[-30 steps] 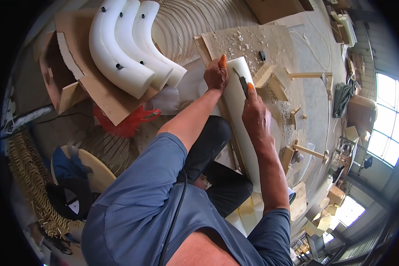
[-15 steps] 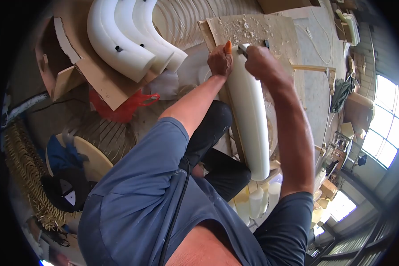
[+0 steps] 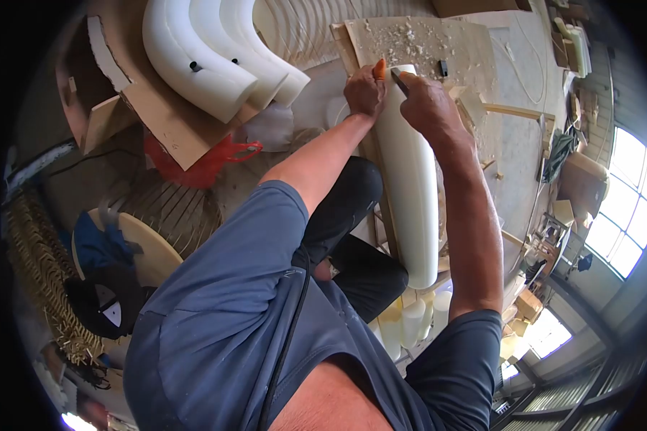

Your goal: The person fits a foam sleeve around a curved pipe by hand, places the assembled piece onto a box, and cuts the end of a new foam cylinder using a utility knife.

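White foam tube (image 3: 410, 187), right of centre, seems light and easily dented, best held by its sides. Right hand (image 3: 429, 105) clutches a knife (image 3: 400, 82); left hand (image 3: 366, 93) sits beside the top end, finger closure unclear.

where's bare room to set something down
Bare: cardboard between the curved white tubes and red bag; floor below the wooden strip, beside the dark green bundle. Crowded: far end of the long white piece, with left hand, right hand and tool; shavings beyond.

The right hand (image 3: 431, 104) holds a knife (image 3: 400, 82) at the far end of a long white foam piece (image 3: 410, 187), the left hand (image 3: 366, 93) at its edge.
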### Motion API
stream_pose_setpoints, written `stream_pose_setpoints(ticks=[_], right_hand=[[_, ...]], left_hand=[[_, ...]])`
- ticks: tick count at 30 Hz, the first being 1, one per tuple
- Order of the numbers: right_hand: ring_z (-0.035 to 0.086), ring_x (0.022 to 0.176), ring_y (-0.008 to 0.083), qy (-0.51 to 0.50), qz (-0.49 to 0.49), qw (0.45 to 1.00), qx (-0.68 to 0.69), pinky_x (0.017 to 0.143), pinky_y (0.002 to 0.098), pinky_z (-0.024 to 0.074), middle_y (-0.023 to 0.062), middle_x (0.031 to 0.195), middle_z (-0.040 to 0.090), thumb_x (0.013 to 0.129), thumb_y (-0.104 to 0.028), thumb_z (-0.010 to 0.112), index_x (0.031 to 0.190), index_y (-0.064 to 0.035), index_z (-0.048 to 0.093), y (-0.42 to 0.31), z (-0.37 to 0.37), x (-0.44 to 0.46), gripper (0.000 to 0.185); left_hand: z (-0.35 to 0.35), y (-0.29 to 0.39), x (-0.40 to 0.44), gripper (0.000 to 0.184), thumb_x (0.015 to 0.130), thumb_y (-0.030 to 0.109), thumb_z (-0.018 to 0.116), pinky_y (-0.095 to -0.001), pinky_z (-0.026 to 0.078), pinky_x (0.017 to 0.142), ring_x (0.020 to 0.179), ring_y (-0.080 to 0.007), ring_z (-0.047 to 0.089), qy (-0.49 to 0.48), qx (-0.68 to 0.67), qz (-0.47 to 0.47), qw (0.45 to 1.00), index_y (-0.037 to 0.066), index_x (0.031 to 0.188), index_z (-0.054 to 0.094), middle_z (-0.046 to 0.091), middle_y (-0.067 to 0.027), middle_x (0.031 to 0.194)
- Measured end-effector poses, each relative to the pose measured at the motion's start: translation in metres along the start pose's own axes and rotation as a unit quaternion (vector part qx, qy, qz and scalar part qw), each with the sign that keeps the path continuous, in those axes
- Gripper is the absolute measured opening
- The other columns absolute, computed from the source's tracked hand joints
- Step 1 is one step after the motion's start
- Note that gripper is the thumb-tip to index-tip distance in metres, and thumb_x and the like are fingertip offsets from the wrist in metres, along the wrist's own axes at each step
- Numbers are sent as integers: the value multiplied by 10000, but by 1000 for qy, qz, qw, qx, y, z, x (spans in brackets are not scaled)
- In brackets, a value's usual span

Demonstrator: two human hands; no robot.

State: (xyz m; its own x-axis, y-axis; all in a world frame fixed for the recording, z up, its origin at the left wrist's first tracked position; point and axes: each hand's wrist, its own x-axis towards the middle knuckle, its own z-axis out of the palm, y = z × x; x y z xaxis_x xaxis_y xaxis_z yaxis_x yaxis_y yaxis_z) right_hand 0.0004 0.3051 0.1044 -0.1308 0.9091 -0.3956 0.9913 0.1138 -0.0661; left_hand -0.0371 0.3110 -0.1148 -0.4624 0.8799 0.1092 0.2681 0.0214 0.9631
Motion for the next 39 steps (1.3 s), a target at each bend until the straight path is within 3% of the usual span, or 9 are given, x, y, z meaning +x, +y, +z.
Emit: stream_pose_setpoints(ticks=[3, 7, 11, 18, 21, 24, 28, 32, 39], right_hand=[[668, 1080, 443, -40, -7, 999, -15, 937, 501, 525, 270, 1100, 703, 870, -69, 536, 1228, -74, 669, 1, -30, -1, 382], [678, 1074, 428, 29, 14, 999, 22, 951, 479, 529, 260, 1083, 713, 858, -84, 546, 1184, -90, 696, 14, 16, 7, 358], [690, 1062, 399, -30, 23, 999, 24, 931, 488, 540, 253, 1087, 716, 849, -67, 547, 1170, -90, 703, 8, -13, 3, 357], [672, 1118, 404, -27, 16, 999, -35, 977, 486, 519, 264, 1154, 699, 874, -59, 522, 1285, -110, 662, 6, 10, 8, 437], [675, 1103, 417, -71, 63, 994, 58, 959, 483, 515, 287, 1125, 698, 852, -24, 516, 1352, -105, 634, 8, -14, -1, 520], [686, 1075, 423, -38, 24, 998, 44, 934, 475, 517, 287, 1095, 709, 834, 12, 512, 1397, -102, 613, 16, -19, -12, 584], [680, 1097, 417, -28, 43, 999, 13, 954, 468, 513, 271, 1143, 703, 845, 15, 512, 1410, -121, 603, 8, -18, -23, 588], [671, 1100, 428, 23, 45, 998, 42, 957, 487, 515, 292, 1151, 689, 868, -27, 541, 1418, -162, 595, 4, -25, -34, 569], [681, 1089, 413, -8, 61, 998, 3, 945, 511, 523, 261, 1136, 705, 871, -55, 502, 1421, -169, 582, 10, 10, -17, 567]], left_hand=[[-1, 5, 0, 175, 940, 223, 595, -538, 530, 701, 800, -461, 667, -6, 4, -14, 1000, 76, 916, 687, 693, -210, 839], [3, 8, -3, 172, 940, 240, 608, -540, 532, 705, 797, -459, 668, 10, 25, -11, 1000, 88, 904, 683, 693, -204, 827], [1, 8, -9, 216, 968, 280, 602, -545, 529, 696, 779, -458, 665, 4, 25, -7, 1000, 93, 891, 678, 689, -201, 812], [5, 3, -1, 313, 1012, 325, 598, -508, 507, 699, 768, -389, 666, 6, 71, -37, 997, 94, 810, 665, 684, -148, 777], [9, 6, -2, 323, 1012, 347, 602, -507, 507, 685, 766, -380, 667, 27, 51, -28, 998, 102, 812, 671, 689, -127, 784], [2, 15, 0, 296, 1010, 333, 596, -520, 530, 677, 778, -444, 668, 31, 20, -6, 999, 91, 872, 698, 692, -200, 815], [1, 14, -2, 193, 961, 258, 637, -465, 511, 761, 854, -316, 678, 3, 47, -33, 998, 107, 849, 681, 700, -79, 853], [1, 10, 1, 132, 923, 225, 650, -461, 512, 777, 869, -320, 676, 8, 45, -33, 998, 108, 869, 681, 697, -79, 861], [2, 2, -2, 195, 955, 264, 637, -488, 513, 747, 818, -355, 672, 8, 46, -18, 999, 106, 846, 669, 689, -109, 838]])
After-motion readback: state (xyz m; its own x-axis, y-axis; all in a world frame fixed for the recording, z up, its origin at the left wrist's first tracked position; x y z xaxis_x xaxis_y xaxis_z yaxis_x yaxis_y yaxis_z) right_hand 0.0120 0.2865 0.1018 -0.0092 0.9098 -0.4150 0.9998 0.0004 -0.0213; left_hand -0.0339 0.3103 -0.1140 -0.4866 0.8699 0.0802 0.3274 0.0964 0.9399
